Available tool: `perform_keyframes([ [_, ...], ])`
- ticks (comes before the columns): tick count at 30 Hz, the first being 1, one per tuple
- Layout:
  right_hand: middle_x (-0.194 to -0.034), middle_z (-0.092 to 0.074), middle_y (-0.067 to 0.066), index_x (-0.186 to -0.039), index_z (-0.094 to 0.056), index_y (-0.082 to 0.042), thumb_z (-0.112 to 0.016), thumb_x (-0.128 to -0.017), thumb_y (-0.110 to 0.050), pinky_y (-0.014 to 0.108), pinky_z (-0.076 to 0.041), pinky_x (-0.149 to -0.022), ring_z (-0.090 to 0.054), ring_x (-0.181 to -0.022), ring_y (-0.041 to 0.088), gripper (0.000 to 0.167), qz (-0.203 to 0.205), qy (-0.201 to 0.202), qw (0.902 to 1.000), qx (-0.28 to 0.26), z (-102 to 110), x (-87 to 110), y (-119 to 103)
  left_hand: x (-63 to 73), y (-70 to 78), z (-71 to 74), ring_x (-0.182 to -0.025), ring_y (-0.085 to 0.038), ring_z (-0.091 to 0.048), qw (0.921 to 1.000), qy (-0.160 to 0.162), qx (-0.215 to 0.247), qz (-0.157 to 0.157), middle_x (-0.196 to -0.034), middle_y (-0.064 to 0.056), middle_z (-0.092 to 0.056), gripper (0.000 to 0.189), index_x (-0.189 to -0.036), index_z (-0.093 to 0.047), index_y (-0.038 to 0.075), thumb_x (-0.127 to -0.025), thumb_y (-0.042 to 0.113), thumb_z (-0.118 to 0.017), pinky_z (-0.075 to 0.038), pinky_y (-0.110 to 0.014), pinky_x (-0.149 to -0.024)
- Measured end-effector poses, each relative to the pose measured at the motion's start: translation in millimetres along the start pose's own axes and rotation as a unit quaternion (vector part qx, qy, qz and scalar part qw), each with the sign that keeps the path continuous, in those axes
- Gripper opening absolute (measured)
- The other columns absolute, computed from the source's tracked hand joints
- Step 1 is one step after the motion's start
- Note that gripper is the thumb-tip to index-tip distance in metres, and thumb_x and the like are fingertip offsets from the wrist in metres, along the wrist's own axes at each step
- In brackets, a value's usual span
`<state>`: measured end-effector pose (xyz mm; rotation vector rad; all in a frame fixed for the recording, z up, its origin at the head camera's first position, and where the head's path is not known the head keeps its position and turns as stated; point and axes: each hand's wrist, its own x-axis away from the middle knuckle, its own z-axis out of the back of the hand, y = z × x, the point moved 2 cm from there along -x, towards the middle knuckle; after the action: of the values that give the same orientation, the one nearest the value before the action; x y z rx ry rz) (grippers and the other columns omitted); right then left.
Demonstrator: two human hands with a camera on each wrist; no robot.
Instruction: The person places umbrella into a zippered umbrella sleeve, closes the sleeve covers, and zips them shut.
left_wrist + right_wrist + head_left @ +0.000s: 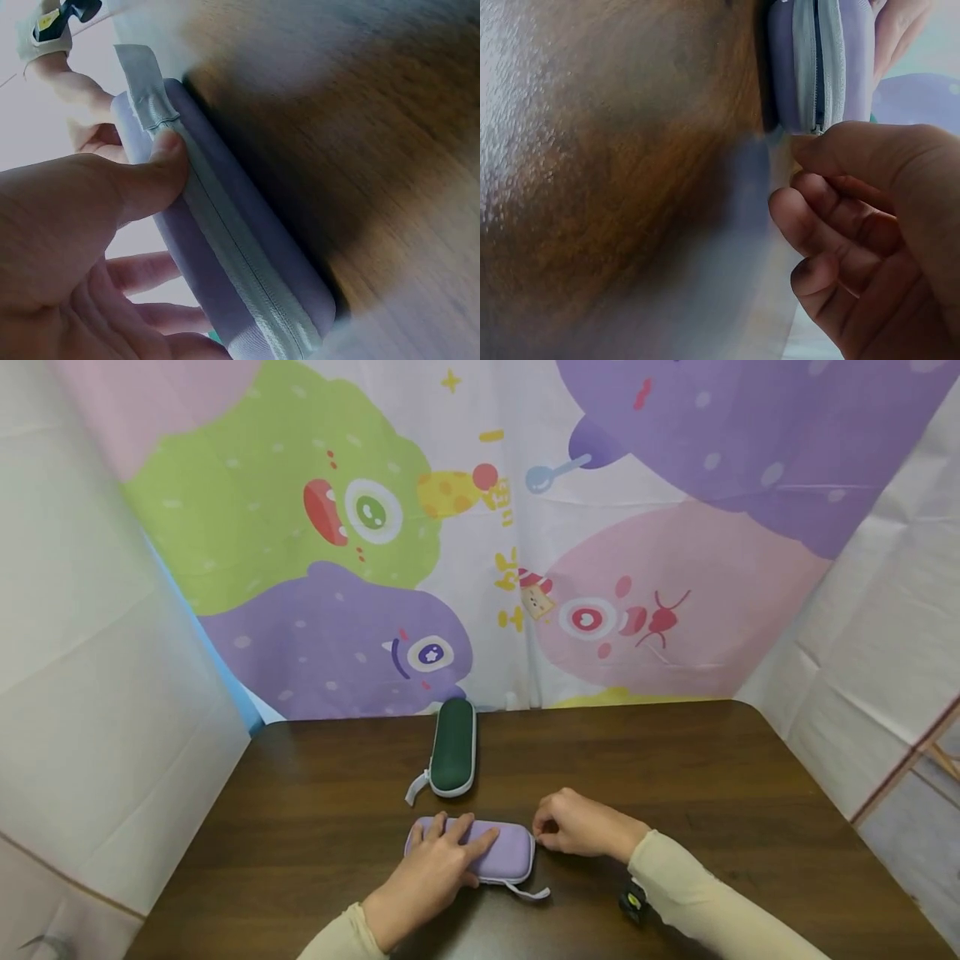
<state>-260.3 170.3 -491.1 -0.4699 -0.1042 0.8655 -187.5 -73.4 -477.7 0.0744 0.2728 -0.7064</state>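
A lilac zippered hard case (510, 852) lies crosswise on the brown table. My left hand (435, 864) holds it down, fingers spread over the lid and thumb (171, 154) against the zipper side. A pale fabric tab (528, 891) hangs from its near right corner. At the right end, my right hand (585, 822) pinches the zipper pull between thumb and index finger; the pull itself is mostly hidden. In the right wrist view, a dark gap shows between the zipper teeth (819, 67) next to the slider. Behind it lies a dark green zippered case (453, 747) with a pale tab.
The wooden table (637, 752) reaches back to a cloth backdrop (487, 652) printed with cartoon monsters. White cloth panels (97, 610) stand at both sides. A black device (632, 902) is strapped at my right wrist.
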Motion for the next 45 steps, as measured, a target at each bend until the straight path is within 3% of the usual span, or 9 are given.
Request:
perform_keyframes([
  [10, -0.078, -0.060, -0.011, -0.078, -0.072, -0.014, -0.073, -0.089, -0.004, 0.015, -0.048, -0.064, -0.053, -0.070, -0.002, 0.015, 0.003, 0.006, 1.0000, -0.003, -0.9, 3.4, -0.1, -0.4, 1.8, -4.6, -0.109, -0.051, -0.066, 0.9998, 0.017, -0.014, -0.001, -0.131, -0.015, -0.067, 0.068, -0.138, -0.066, 0.026, -0.075, 0.039, -0.084, -0.054, -0.062, -0.081],
  [21, -0.076, -0.061, -0.012, -0.076, -0.072, -0.015, -0.074, -0.086, -0.002, 0.012, -0.047, -0.063, -0.055, -0.070, -0.003, 0.017, 0.017, 0.031, 0.9989, -0.029, -4.6, 9.1, -1.4, 0.2, 3.1, -3.9, -0.108, -0.052, -0.066, 0.9997, 0.015, -0.017, 0.005, -0.131, -0.016, -0.066, 0.067, -0.139, -0.066, 0.025, -0.076, 0.038, -0.084, -0.054, -0.064, -0.081],
  [30, -0.074, -0.060, -0.013, -0.073, -0.071, -0.016, -0.074, -0.085, -0.002, 0.012, -0.045, -0.060, -0.054, -0.067, -0.001, 0.018, 0.019, 0.021, 0.9990, -0.036, -5.4, 11.5, -7.2, 0.8, 4.1, -4.4, -0.106, -0.050, -0.067, 0.9992, 0.027, -0.031, 0.000, -0.130, -0.014, -0.066, 0.067, -0.138, -0.066, 0.026, -0.075, 0.038, -0.085, -0.055, -0.062, -0.079],
  [37, -0.068, -0.059, -0.015, -0.072, -0.070, -0.016, -0.072, -0.086, -0.002, 0.012, -0.043, -0.055, -0.048, -0.061, -0.007, 0.020, 0.005, 0.000, 0.9988, -0.049, -2.6, 11.7, -10.1, -0.9, 3.3, -4.8, -0.107, -0.050, -0.067, 0.9995, 0.017, -0.026, 0.003, -0.130, -0.014, -0.065, 0.066, -0.139, -0.066, 0.026, -0.077, 0.037, -0.086, -0.055, -0.063, -0.078],
  [45, -0.068, -0.063, -0.012, -0.074, -0.074, -0.010, -0.072, -0.085, 0.000, 0.012, -0.044, -0.055, -0.048, -0.060, -0.007, 0.015, 0.014, 0.009, 0.9995, -0.028, 3.9, 7.4, -10.6, -3.9, -3.3, -4.1, -0.100, -0.037, -0.068, 0.9983, 0.021, -0.050, -0.020, -0.127, -0.011, -0.067, 0.068, -0.139, -0.065, 0.028, -0.077, 0.047, -0.085, -0.056, -0.052, -0.071],
])
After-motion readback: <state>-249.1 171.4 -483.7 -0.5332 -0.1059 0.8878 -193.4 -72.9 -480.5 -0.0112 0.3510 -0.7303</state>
